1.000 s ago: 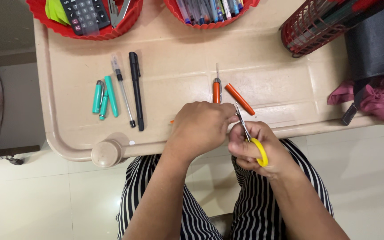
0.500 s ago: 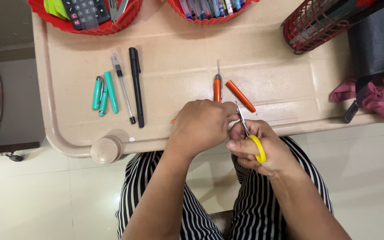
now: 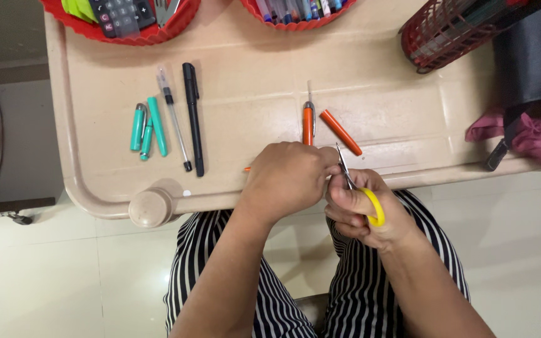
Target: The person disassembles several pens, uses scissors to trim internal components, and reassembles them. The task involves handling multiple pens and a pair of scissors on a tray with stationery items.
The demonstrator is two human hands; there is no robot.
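Yellow-handled scissors (image 3: 359, 189) sit gripped in the right hand (image 3: 364, 213), while the left hand (image 3: 286, 178) is curled tight over something hidden.

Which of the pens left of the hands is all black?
The black pen, rightmost of that group and nearest the left hand. Beside it lies a clear pen; farther left are teal pen parts.
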